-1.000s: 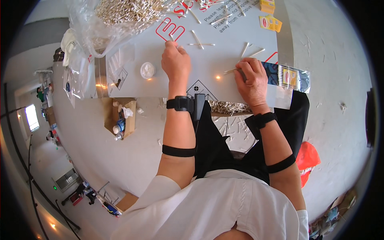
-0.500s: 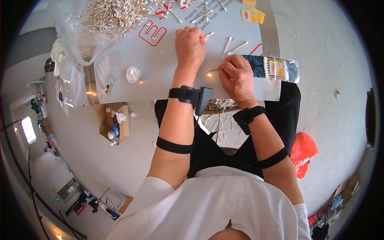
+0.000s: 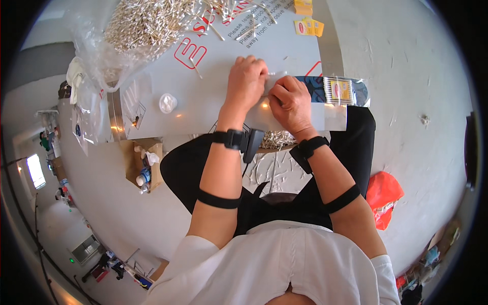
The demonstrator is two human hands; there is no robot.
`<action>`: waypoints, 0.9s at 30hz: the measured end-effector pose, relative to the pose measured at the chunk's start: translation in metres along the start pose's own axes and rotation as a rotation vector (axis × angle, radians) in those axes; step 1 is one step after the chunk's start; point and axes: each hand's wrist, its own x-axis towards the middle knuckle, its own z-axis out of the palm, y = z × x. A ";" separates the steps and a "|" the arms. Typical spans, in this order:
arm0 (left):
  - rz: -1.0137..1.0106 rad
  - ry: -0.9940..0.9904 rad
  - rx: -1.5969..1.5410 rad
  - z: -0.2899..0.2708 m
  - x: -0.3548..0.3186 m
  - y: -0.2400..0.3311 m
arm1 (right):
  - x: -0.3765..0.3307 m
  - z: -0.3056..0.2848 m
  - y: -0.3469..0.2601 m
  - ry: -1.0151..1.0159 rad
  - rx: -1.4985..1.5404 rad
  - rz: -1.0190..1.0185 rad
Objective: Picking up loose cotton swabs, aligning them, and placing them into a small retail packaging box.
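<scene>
My left hand [image 3: 247, 81] is closed above the grey sheet-covered table [image 3: 203, 114], its fingertips pinched toward the right. Close by, my right hand [image 3: 291, 101] is curled, thumb and fingers pressed together around a thin cotton swab. Blurred white cotton swabs [image 3: 277, 74] show between the two hands, by the left fingertips; their number cannot be made out. Right of my right hand, a flat row of cotton swabs with a yellow label [image 3: 338, 91] lies on a dark blue patterned strip [image 3: 311, 86] in clear film.
A large heap of cotton swabs [image 3: 147, 25] lies in a clear plastic bag at the far left. Yellow packets [image 3: 308, 27] sit at the far right. A small round clear tub [image 3: 168, 103] stands left. Below are a cardboard box [image 3: 133, 165] and a red bag [image 3: 384, 195].
My left hand has come nearer and closer to my right hand. The loose swabs that lay beyond my right hand no longer show there. The view has shifted slightly.
</scene>
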 end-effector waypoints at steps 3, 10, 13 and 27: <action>0.009 -0.095 -0.035 -0.010 -0.017 0.004 | -0.001 0.000 0.000 0.013 0.011 0.001; -0.487 0.447 0.298 -0.044 -0.017 -0.069 | 0.002 -0.002 -0.005 -0.049 0.007 0.045; -0.753 0.303 0.337 -0.047 -0.005 -0.084 | 0.004 -0.004 -0.006 -0.049 0.015 0.053; -0.059 0.258 0.330 -0.021 0.124 -0.084 | 0.003 -0.005 -0.008 -0.074 0.044 0.079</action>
